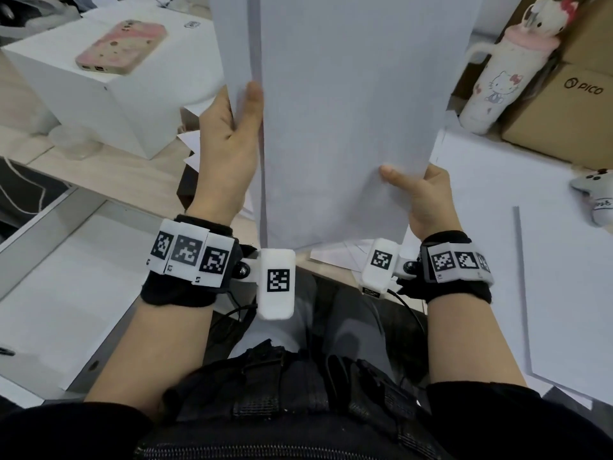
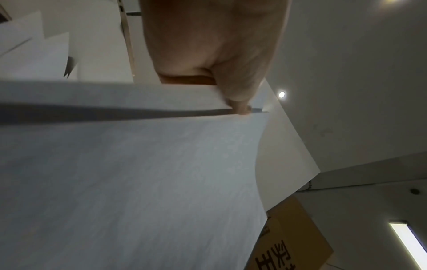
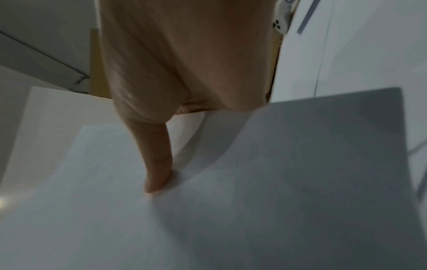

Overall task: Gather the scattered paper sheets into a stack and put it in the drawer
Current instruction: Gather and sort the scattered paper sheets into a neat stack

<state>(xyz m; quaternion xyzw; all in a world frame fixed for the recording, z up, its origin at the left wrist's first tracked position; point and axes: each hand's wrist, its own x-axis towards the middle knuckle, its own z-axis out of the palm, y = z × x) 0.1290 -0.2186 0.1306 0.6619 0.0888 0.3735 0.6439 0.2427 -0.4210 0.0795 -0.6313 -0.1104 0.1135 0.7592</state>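
Head view: left hand [image 1: 229, 141] and right hand [image 1: 421, 197] pinched the upright paper stack [image 1: 348, 111] between thumbs and fingers; loose sheets [image 1: 335, 254] remained on the table, drawer placement pending.

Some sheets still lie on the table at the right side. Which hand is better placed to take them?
Probably the right hand: it pinches the paper stack beside those loose sheets, while the left hand holds the opposite edge.

black wristbands [image 1: 179, 290], tag-marked white cuffs [image 1: 190, 252]
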